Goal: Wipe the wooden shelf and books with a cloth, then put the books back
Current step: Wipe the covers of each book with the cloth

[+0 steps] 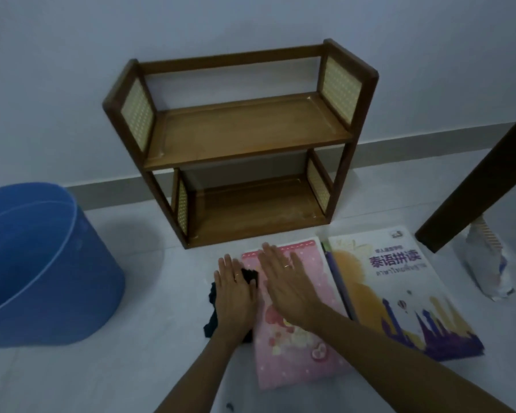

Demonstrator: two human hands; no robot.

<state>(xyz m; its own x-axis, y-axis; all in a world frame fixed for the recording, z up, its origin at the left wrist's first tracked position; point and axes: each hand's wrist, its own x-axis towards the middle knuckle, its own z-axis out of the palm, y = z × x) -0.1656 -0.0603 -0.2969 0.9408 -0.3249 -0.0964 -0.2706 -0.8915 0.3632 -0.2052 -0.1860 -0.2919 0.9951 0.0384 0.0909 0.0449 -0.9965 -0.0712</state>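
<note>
Books lie on the pale floor [149, 368] close in front of the person, two that I can count: a pink book [298, 347] nearest, and a white and yellow book [399, 296] with purple lettering just beside it on the right. A dark strip shows in the gap between them; whether that is a third book or only a spine I cannot tell. Flat on the pink cover rests the right hand [286, 284], fingers straight and spread, gripping nothing. At that book's left edge the left hand [234, 296] lies with straight fingers pressed down on a dark cloth [213, 311], most of which is hidden under the palm, only crumpled edges poking out. Each hand wears a ring

Off to the left stands one blue tub [42, 263], cut off by the frame edge; its inside is too dim to make out. On the right a dark wooden beam [477, 186] slants in, its top cropped, with a crumpled white bag [486, 269] at its foot, contents unclear

Farther back, against the wall [72, 70], stands the wooden shelf [239, 135], upright, with two tiers, both bare, and woven panels in the sides
</note>
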